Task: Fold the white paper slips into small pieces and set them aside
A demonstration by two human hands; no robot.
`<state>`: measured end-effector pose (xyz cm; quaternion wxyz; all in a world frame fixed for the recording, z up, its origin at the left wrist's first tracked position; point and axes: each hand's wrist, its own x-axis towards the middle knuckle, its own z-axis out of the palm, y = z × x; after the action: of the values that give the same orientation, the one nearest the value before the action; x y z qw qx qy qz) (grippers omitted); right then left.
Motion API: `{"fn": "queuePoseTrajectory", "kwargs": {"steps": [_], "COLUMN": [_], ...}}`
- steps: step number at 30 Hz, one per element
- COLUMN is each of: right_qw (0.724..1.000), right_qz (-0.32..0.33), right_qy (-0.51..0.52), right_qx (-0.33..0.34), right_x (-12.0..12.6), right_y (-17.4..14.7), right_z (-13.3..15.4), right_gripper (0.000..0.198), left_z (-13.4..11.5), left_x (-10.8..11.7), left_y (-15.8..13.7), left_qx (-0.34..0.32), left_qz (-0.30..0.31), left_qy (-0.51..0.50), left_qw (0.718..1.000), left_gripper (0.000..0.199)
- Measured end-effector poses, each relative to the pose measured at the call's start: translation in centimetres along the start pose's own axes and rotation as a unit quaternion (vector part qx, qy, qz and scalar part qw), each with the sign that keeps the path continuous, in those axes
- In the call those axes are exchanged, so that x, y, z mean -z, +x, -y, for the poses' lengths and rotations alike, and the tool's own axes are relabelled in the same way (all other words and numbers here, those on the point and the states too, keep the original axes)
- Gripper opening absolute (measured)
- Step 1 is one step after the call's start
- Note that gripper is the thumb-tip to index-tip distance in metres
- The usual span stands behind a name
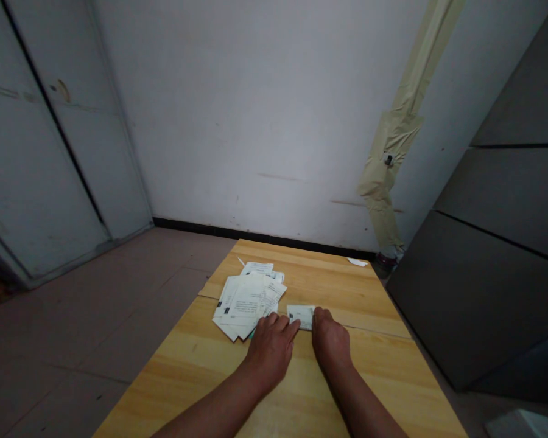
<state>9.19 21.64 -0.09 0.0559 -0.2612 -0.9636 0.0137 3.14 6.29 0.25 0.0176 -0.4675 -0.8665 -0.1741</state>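
Observation:
A small folded paper (302, 314) with faint print and a dark mark lies on the wooden table (369, 377) between my hands. My left hand (273, 348) is at its left side with fingers curled and the thumb against its lower left corner. The knuckles of that hand come close to a loose pile of printed papers (246, 298). On the other side, my right hand (331, 342) is closed at the folded paper's right edge, its fingertips pressed there. What lies under the fingers is hidden.
A white scrap (357, 262) lies near the table's far right corner. Behind the table stands a white wall (256, 121) with a taped pipe (383, 182). A dark grey cabinet (493, 267) rises at the right, and pale doors (64, 152) are at the left.

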Motion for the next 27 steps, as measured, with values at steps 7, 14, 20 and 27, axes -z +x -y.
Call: {"fn": "queuePoseTrajectory", "kwargs": {"steps": [7,14,20,27], "right_qw": [0.996,0.989,0.99,0.998], "right_qz": [-0.024,-0.035,-0.01,0.016], "right_qy": [0.088,0.146,0.138,0.065], "right_qx": [-0.013,0.006,-0.009,-0.012], "right_x": [0.25,-0.12,0.16,0.32], "right_y": [-0.04,0.1,0.55,0.76], "right_z": [-0.44,-0.8,-0.83,-0.08], "right_gripper": [0.024,0.023,0.023,0.022], "left_z": [0.02,-0.18,-0.23,-0.46], "left_x": [-0.01,0.33,0.53,0.26], "left_y": [0.04,-0.01,-0.1,-0.19], "left_qx": [-0.005,-0.017,-0.026,-0.025], "left_qz": [0.0,0.002,0.002,-0.002], "left_qy": [0.015,0.003,0.0,0.022], "left_qw": [1.0,1.0,1.0,0.999], "left_gripper": [0.041,0.038,0.034,0.035]}}
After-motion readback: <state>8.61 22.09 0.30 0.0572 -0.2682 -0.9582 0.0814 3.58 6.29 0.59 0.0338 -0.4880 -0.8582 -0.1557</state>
